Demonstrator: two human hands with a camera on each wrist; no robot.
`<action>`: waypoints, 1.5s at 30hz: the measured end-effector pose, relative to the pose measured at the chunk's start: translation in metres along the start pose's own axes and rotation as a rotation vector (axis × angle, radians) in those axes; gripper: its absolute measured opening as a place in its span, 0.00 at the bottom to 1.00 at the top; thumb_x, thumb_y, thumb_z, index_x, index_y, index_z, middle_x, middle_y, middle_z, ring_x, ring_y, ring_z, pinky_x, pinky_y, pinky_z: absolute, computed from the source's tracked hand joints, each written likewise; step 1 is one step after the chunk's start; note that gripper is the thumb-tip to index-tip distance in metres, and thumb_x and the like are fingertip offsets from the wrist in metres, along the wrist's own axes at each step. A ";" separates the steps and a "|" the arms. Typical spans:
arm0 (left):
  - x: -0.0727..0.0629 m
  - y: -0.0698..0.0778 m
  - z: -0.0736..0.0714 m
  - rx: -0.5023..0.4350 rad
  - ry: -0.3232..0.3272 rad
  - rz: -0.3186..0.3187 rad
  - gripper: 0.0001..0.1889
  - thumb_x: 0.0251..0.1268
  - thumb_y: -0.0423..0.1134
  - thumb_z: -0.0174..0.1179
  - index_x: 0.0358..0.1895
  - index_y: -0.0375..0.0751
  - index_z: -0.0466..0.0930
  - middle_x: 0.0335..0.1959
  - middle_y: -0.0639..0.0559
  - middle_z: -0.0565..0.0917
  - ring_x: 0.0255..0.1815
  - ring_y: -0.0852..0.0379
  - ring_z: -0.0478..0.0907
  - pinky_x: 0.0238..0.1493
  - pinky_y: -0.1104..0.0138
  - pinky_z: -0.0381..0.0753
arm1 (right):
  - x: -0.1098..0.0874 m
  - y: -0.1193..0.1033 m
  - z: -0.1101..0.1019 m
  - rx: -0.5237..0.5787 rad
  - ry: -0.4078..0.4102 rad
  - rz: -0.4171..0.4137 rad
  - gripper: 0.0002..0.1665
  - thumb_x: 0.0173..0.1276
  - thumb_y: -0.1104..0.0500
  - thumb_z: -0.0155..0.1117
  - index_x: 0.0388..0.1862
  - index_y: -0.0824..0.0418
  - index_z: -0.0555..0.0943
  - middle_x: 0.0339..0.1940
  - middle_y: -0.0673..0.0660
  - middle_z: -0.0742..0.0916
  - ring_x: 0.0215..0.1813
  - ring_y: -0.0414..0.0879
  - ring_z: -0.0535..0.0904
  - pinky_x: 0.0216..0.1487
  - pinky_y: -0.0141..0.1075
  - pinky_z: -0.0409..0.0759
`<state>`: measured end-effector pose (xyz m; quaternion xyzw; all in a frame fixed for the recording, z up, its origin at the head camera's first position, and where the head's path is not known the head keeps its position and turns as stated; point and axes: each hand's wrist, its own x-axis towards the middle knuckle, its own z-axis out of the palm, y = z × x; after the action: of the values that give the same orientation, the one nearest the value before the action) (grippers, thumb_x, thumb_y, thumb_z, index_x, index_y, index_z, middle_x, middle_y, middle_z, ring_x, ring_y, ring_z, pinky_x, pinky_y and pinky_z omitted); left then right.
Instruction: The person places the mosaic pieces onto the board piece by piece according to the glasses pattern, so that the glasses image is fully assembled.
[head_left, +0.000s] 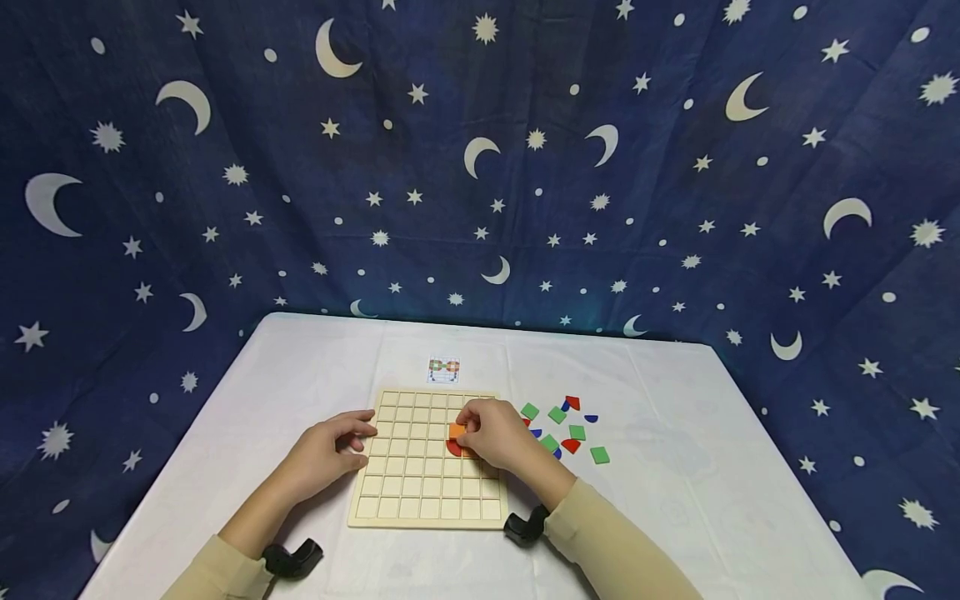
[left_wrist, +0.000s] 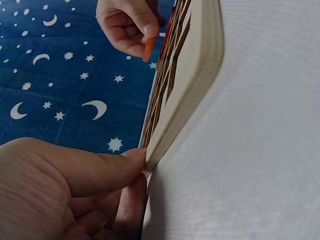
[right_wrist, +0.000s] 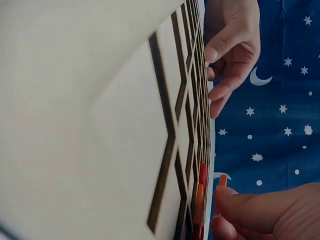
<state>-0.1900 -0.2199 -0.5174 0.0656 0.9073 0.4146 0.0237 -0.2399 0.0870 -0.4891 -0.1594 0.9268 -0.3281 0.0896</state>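
A pale wooden grid board [head_left: 390, 485] lies flat on the table. My right hand [head_left: 495, 433] pinches an orange square tile [head_left: 457, 431] between thumb and fingers over the board's right half. In the right wrist view that tile [right_wrist: 223, 181] stands on edge, a little apart from the grid. A red curved piece [head_left: 453, 449] sits on the board just below it, and another orange piece [right_wrist: 198, 202] lies on the grid beside it. Along the left edge, my left hand [head_left: 322, 450] touches the board with thumb and fingertips, fingers loosely extended. The right hand hides several squares.
Right of the board lie loose pieces: several green squares [head_left: 599, 455], red rounded pieces [head_left: 571, 446] and blue half-circles [head_left: 592, 418]. A small printed pattern card [head_left: 443, 370] rests behind the board on the white tablecloth [head_left: 675, 500]. A starry blue curtain [head_left: 420, 242] hangs behind.
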 end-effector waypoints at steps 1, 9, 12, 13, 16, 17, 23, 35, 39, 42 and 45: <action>0.000 0.000 0.000 0.002 0.002 -0.001 0.21 0.58 0.29 0.76 0.55 0.46 0.90 0.76 0.50 0.80 0.44 0.60 0.79 0.50 0.69 0.75 | 0.001 0.000 0.000 -0.002 0.001 -0.003 0.10 0.66 0.59 0.80 0.43 0.52 0.88 0.25 0.46 0.80 0.31 0.41 0.75 0.33 0.33 0.72; 0.000 0.001 -0.002 0.006 -0.002 0.007 0.21 0.58 0.29 0.76 0.55 0.46 0.89 0.76 0.49 0.80 0.44 0.60 0.79 0.50 0.69 0.76 | 0.004 0.006 0.006 -0.013 0.021 -0.012 0.10 0.66 0.56 0.80 0.45 0.50 0.90 0.22 0.46 0.80 0.29 0.41 0.75 0.34 0.33 0.71; 0.000 0.001 -0.002 0.004 0.000 0.010 0.21 0.58 0.29 0.76 0.55 0.46 0.89 0.76 0.49 0.80 0.44 0.61 0.79 0.50 0.69 0.76 | 0.005 0.007 0.008 -0.012 0.029 -0.017 0.11 0.67 0.53 0.80 0.46 0.50 0.90 0.22 0.46 0.80 0.29 0.41 0.75 0.33 0.33 0.71; 0.000 0.001 -0.002 0.001 0.000 0.010 0.21 0.58 0.29 0.76 0.55 0.46 0.89 0.76 0.49 0.80 0.44 0.60 0.79 0.50 0.69 0.76 | 0.005 0.008 0.008 -0.010 0.030 -0.021 0.11 0.67 0.53 0.80 0.47 0.50 0.90 0.22 0.46 0.80 0.29 0.41 0.75 0.33 0.33 0.71; 0.000 0.001 -0.001 0.000 -0.004 0.010 0.21 0.58 0.29 0.76 0.55 0.46 0.89 0.76 0.49 0.80 0.44 0.60 0.79 0.50 0.69 0.76 | 0.005 0.010 0.009 -0.015 0.030 -0.025 0.09 0.68 0.53 0.79 0.46 0.49 0.91 0.22 0.46 0.79 0.29 0.41 0.74 0.33 0.33 0.70; 0.000 0.001 -0.001 -0.001 -0.006 0.010 0.20 0.58 0.29 0.76 0.55 0.46 0.89 0.76 0.49 0.80 0.44 0.60 0.79 0.50 0.68 0.76 | 0.005 0.010 0.009 -0.016 0.030 -0.027 0.09 0.68 0.53 0.79 0.46 0.49 0.91 0.22 0.46 0.79 0.29 0.41 0.74 0.33 0.33 0.70; 0.000 0.002 -0.001 0.000 -0.001 0.010 0.21 0.57 0.29 0.76 0.55 0.46 0.90 0.76 0.49 0.80 0.44 0.60 0.79 0.50 0.69 0.75 | 0.006 0.011 0.008 -0.030 0.029 -0.028 0.06 0.71 0.55 0.76 0.45 0.48 0.91 0.23 0.46 0.80 0.31 0.41 0.75 0.35 0.34 0.71; -0.001 0.002 -0.001 0.002 -0.005 0.001 0.20 0.59 0.29 0.75 0.56 0.46 0.89 0.76 0.49 0.79 0.45 0.60 0.79 0.52 0.68 0.75 | 0.002 0.016 0.002 0.026 0.002 -0.060 0.07 0.72 0.57 0.75 0.47 0.49 0.91 0.24 0.44 0.80 0.31 0.39 0.75 0.37 0.33 0.72; -0.001 0.002 -0.001 0.004 -0.004 0.001 0.21 0.58 0.29 0.75 0.56 0.46 0.89 0.76 0.49 0.80 0.45 0.59 0.79 0.52 0.68 0.75 | -0.005 0.020 -0.005 0.047 0.002 -0.061 0.06 0.72 0.59 0.74 0.45 0.50 0.90 0.26 0.45 0.82 0.33 0.40 0.76 0.36 0.33 0.74; -0.002 0.001 0.000 -0.004 -0.007 0.005 0.21 0.58 0.29 0.75 0.56 0.46 0.89 0.76 0.48 0.80 0.44 0.60 0.79 0.50 0.69 0.76 | -0.012 0.025 -0.012 0.030 0.008 -0.035 0.05 0.71 0.59 0.75 0.42 0.48 0.89 0.28 0.46 0.83 0.35 0.41 0.77 0.37 0.33 0.75; -0.002 0.002 0.000 -0.009 -0.010 0.006 0.21 0.58 0.28 0.75 0.56 0.45 0.89 0.76 0.48 0.80 0.44 0.60 0.79 0.48 0.70 0.76 | -0.019 0.031 -0.020 0.010 0.021 -0.011 0.05 0.70 0.59 0.76 0.40 0.47 0.89 0.30 0.45 0.83 0.38 0.42 0.77 0.40 0.34 0.75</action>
<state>-0.1882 -0.2189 -0.5163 0.0701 0.9051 0.4185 0.0271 -0.2348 0.1280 -0.4925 -0.1606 0.9251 -0.3349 0.0787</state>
